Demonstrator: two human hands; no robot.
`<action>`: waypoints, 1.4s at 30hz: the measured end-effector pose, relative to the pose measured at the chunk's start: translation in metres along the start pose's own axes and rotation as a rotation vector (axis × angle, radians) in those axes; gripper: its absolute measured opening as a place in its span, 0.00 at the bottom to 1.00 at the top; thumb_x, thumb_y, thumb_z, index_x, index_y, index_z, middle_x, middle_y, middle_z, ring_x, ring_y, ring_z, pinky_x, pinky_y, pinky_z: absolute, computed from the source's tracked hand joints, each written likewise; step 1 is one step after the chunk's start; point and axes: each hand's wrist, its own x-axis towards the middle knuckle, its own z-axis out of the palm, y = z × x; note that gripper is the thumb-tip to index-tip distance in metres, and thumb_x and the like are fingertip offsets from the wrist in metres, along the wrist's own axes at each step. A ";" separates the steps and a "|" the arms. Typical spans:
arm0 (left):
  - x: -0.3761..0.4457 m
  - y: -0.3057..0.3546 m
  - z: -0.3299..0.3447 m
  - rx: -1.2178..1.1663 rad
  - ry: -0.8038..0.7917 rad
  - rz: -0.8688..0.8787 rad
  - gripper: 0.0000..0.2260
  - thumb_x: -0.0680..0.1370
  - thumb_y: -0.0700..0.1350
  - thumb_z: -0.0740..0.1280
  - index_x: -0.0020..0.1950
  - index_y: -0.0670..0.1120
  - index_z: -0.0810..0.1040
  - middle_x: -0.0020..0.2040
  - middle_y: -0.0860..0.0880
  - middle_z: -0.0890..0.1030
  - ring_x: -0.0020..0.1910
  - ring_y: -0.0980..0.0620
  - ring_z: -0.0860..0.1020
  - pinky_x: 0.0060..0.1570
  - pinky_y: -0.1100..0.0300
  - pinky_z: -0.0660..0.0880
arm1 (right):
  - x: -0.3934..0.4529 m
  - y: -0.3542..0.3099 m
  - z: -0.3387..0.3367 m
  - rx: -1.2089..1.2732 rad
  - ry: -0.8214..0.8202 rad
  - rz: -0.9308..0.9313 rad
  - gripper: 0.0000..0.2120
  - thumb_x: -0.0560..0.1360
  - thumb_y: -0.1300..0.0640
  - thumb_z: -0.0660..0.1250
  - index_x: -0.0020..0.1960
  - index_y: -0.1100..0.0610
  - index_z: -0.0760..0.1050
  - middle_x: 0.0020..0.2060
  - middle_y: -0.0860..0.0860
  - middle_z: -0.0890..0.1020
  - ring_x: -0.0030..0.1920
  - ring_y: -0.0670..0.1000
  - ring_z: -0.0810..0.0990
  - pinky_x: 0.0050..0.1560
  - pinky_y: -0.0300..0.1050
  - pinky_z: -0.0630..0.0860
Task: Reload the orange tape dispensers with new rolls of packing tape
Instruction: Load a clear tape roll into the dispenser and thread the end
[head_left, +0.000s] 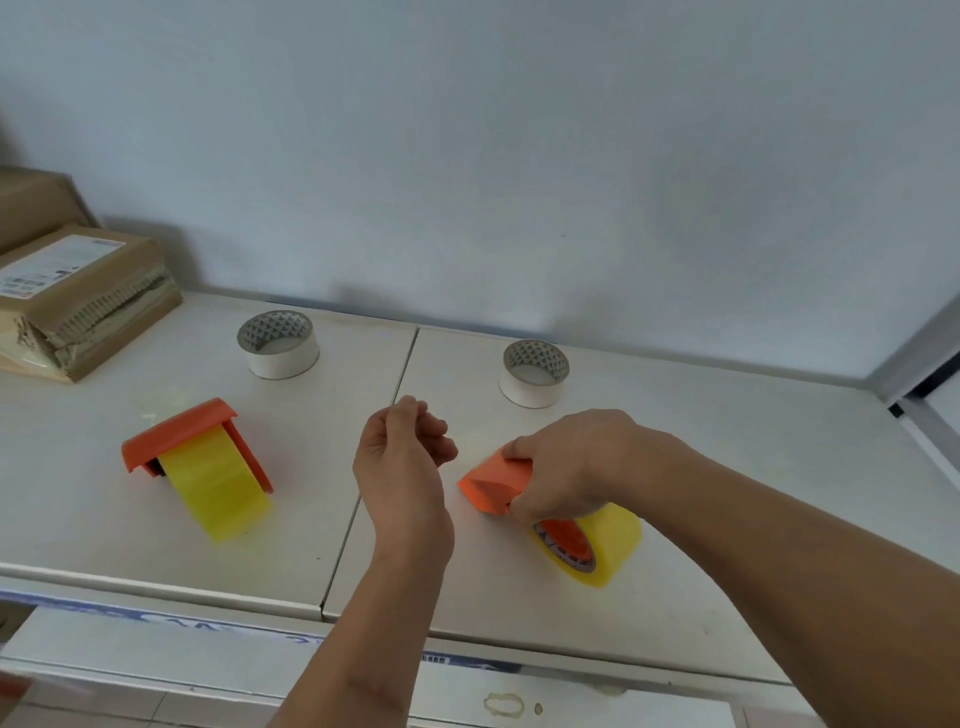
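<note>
An orange tape dispenser (182, 434) lies at the left of the white table, with a yellow tape roll (218, 491) mounted in it. A second orange dispenser (493, 480) sits right of centre with another yellow roll (597, 543) in it. My right hand (566, 462) grips the top of this dispenser. My left hand (402, 457) hovers just left of it, fingers loosely curled, holding nothing. Two white tape rolls stand upright farther back: one (280, 345) at centre-left, the other (535, 374) behind my right hand.
Stacked cardboard parcels (78, 296) occupy the table's back left corner. The table (156, 545) is made of two white panels with a seam down the middle. A pale wall runs behind it. A window frame (919, 374) sits at the far right.
</note>
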 end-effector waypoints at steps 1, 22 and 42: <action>-0.002 0.002 0.000 -0.012 0.014 0.004 0.08 0.78 0.43 0.64 0.41 0.43 0.78 0.31 0.47 0.77 0.29 0.50 0.74 0.40 0.51 0.76 | 0.000 0.000 0.001 0.009 0.014 -0.002 0.33 0.72 0.33 0.59 0.75 0.40 0.59 0.67 0.48 0.74 0.62 0.55 0.74 0.48 0.48 0.68; -0.003 0.001 0.001 0.043 -0.015 -0.019 0.08 0.79 0.44 0.64 0.42 0.42 0.79 0.32 0.46 0.79 0.32 0.48 0.76 0.41 0.52 0.78 | 0.023 -0.011 -0.013 0.062 -0.037 -0.015 0.32 0.70 0.35 0.62 0.72 0.44 0.67 0.63 0.50 0.77 0.58 0.55 0.77 0.45 0.48 0.71; 0.000 -0.014 0.011 0.014 0.006 -0.061 0.07 0.78 0.44 0.64 0.44 0.41 0.79 0.33 0.45 0.78 0.31 0.48 0.75 0.40 0.52 0.77 | 0.012 -0.002 -0.002 0.002 -0.096 -0.056 0.33 0.73 0.38 0.61 0.76 0.42 0.59 0.66 0.52 0.75 0.59 0.56 0.75 0.47 0.48 0.71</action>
